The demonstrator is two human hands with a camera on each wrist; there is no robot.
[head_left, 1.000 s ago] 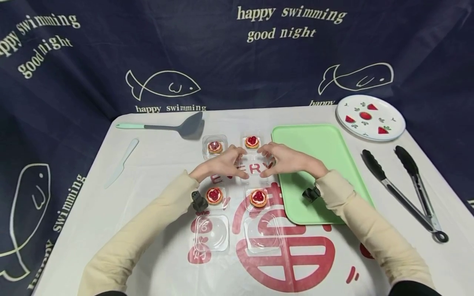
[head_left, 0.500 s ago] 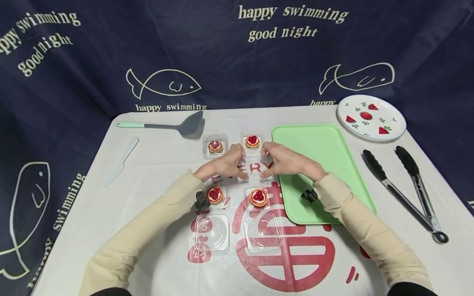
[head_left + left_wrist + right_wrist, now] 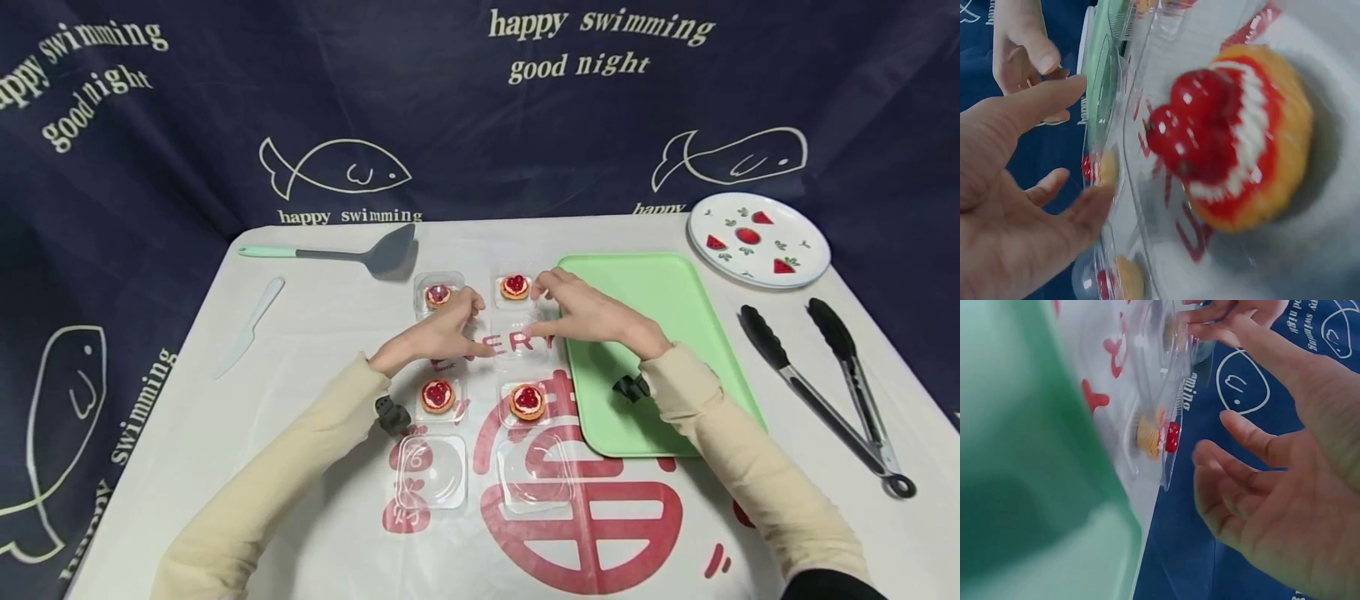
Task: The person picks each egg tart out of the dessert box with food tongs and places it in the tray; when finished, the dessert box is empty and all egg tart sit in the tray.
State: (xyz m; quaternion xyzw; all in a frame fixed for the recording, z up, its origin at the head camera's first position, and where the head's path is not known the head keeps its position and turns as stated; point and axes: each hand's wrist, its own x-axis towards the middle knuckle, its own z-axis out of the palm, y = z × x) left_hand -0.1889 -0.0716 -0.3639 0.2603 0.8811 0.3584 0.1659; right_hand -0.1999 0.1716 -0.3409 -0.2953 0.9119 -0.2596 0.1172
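My left hand (image 3: 442, 327) is over the middle of the table, thumb and fingers spread, holding nothing. Opposite it, my right hand (image 3: 588, 312) hovers by the tray's left edge, also without anything in it. Between and just beyond them sits a small berry tart (image 3: 515, 287) in an uncovered clear plastic box, its clear lid folded towards me. A second tart (image 3: 438, 296), under a closed clear lid, stands behind my left hand. Nearer to me are two more tarts, a left one (image 3: 437, 396) and a right one (image 3: 527, 402), in boxes whose lids lie folded out.
A green tray (image 3: 660, 400) lies under my right forearm. Tongs (image 3: 840, 392) and a patterned plate (image 3: 795, 242) are at the right. A spatula (image 3: 330, 255) and a pale plastic knife (image 3: 251, 329) lie at the left. A blue curtain (image 3: 480, 108) hangs behind.
Both hands have drawn apart from around the open lid. The left has shifted left with its fingers more spread; the right hand's fingers have risen and opened.
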